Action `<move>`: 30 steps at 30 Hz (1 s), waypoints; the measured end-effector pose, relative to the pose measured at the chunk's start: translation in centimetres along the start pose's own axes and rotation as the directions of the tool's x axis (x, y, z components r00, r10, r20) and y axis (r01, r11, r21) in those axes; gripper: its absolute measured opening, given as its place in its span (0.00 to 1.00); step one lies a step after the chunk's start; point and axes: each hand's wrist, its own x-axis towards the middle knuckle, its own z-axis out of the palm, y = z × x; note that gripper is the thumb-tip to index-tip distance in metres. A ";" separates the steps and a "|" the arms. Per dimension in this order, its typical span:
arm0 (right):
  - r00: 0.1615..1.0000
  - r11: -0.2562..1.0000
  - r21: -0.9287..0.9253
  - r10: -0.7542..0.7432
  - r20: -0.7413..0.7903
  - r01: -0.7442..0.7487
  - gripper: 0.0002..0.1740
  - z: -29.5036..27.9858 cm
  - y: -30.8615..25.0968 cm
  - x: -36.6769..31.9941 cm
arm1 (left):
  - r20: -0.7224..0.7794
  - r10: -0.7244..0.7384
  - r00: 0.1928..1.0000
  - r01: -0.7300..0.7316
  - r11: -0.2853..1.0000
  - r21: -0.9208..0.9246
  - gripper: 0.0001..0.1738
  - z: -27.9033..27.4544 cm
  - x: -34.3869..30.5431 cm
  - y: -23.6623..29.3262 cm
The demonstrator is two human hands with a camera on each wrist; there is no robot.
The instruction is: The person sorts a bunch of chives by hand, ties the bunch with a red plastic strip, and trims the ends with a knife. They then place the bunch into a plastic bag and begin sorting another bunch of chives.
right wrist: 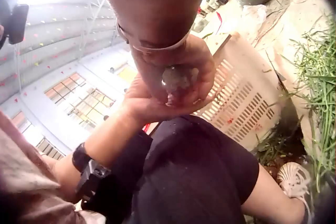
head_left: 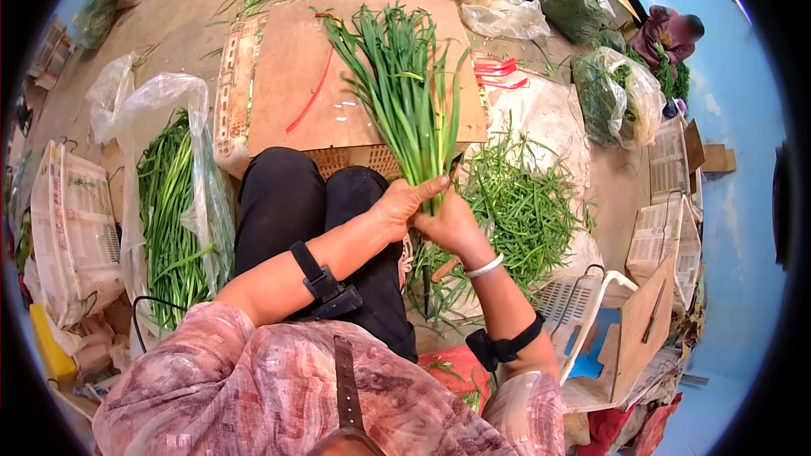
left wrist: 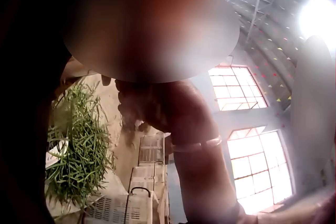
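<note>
Both hands hold a bunch of garlic chives (head_left: 414, 93), long flat green leaves fanned out away from the body over the wooden board (head_left: 287, 59). The left hand (head_left: 399, 205) grips the lower stalks, its thumb lying across them. Close against it, the right hand (head_left: 454, 224), with a white bangle (head_left: 484, 266) on its wrist, holds the bunch at the stalk ends. In the right wrist view the right hand (right wrist: 184, 79) is cupped against the left one, and the leaves are hidden there.
A red tie (head_left: 311, 93) lies on the board, which rests on a crate (head_left: 234, 93). More red strips (head_left: 500, 73) lie to its right. Loose green trimmings (head_left: 515, 203) are heaped at the right. At the left, a clear plastic bag (head_left: 203, 169) holds more chives (head_left: 173, 211).
</note>
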 end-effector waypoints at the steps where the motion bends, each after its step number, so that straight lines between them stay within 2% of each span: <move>1: 0.997 0.997 -0.036 -0.069 -0.034 0.068 0.23 0.4 0.1 -0.4 | 0.021 0.023 0.999 -0.023 0.999 -0.033 0.28 -0.7 0.4 -0.6; 2: 0.988 0.988 -0.074 -0.139 -0.065 0.134 0.24 0.7 0.0 -0.9 | 0.041 0.048 0.998 -0.045 0.997 -0.066 0.28 -1.3 0.6 -0.8; 3: 0.988 0.988 -0.076 -0.141 -0.058 0.137 0.24 0.6 0.0 -1.1 | 0.114 -0.028 0.993 0.049 0.981 -0.186 0.27 -2.3 0.9 -0.8; 4: 0.973 0.973 0.009 -0.232 -0.006 0.233 0.25 0.2 0.0 -1.3 | 0.110 -0.023 0.994 0.044 0.981 -0.190 0.27 -3.1 1.0 -1.0; 5: 0.945 0.943 0.099 -0.324 0.036 0.319 0.26 -0.2 0.0 -1.4 | 0.221 0.019 0.975 0.047 0.955 -0.292 0.27 -3.1 0.4 -0.9; 6: 0.944 0.942 0.098 -0.326 0.041 0.321 0.26 -0.4 0.1 -1.5 | 0.324 0.073 0.943 0.063 0.919 -0.389 0.27 -3.1 0.1 -0.8; 8: 0.999 0.955 0.294 0.030 0.024 -0.036 0.25 -0.5 0.5 -2.1 | 0.366 0.077 0.927 0.093 0.901 -0.425 0.30 -3.5 0.1 -1.1; 9: 0.997 0.950 0.302 -0.067 -0.033 0.074 0.25 -0.3 0.8 -2.3 | 0.375 0.077 0.924 0.110 0.886 -0.451 0.34 -3.5 0.0 -1.1; 10: 0.997 0.951 0.302 -0.067 -0.031 0.073 0.25 -0.1 1.0 -2.5 | 0.385 0.075 0.920 0.128 0.871 -0.475 0.37 -3.4 -0.2 -1.1; 12: 0.996 0.996 0.036 -0.082 -0.020 0.083 0.25 0.2 0.6 -2.9 | 0.403 0.115 0.908 0.109 0.864 -0.492 0.43 -3.2 -0.3 -1.3; 14: 0.994 0.995 0.020 -0.103 0.033 0.102 0.26 -0.5 -0.3 -3.1 | 0.433 0.121 0.893 0.173 0.795 -0.581 0.41 -3.1 -0.4 -1.7; 16: 0.996 0.928 -0.362 -0.078 0.051 0.091 0.29 -1.7 -1.1 -3.0 | 0.448 0.125 0.885 0.192 0.778 -0.598 0.40 -2.9 -0.3 -1.6; 17: 0.996 0.943 -0.322 -0.094 -0.010 0.086 0.27 -2.9 -1.8 -2.8 | 0.462 0.129 0.877 0.210 0.763 -0.612 0.39 -2.9 -0.3 -1.5; 18: 0.996 0.915 -0.402 -0.066 -0.056 0.038 0.24 -4.7 -3.2 -2.4 | 0.444 0.113 0.889 0.211 0.758 -0.617 0.36 -2.9 -0.4 -1.5; 20: 0.975 0.868 -0.495 -0.150 -0.164 0.051 0.18 -7.3 -4.6 -0.5 | 0.486 0.103 0.868 0.263 0.734 -0.626 0.35 -3.1 -0.3 -1.7; 22: 0.833 0.866 -0.377 -0.454 -0.318 0.328 0.14 -7.3 -5.4 3.4 | 0.469 0.111 0.876 0.231 0.758 -0.610 0.35 -3.1 -0.2 -2.0; 24: 0.713 0.776 -0.395 -0.620 -0.327 0.493 0.11 -6.0 -6.5 8.7 | 0.430 0.075 0.900 0.229 0.758 -0.611 0.36 -3.2 -0.3 -2.2; 26: 0.808 0.796 -0.459 -0.538 -0.239 0.395 0.11 -4.6 -7.4 12.5 | 0.409 0.073 0.909 0.214 0.761 -0.612 0.36 -3.0 -0.5 -2.2; 30: 0.767 0.738 -0.527 -0.600 -0.227 0.421 0.08 -2.4 -5.9 18.1 | 0.368 0.062 0.928 0.169 0.809 -0.562 0.35 -2.8 -1.0 -2.1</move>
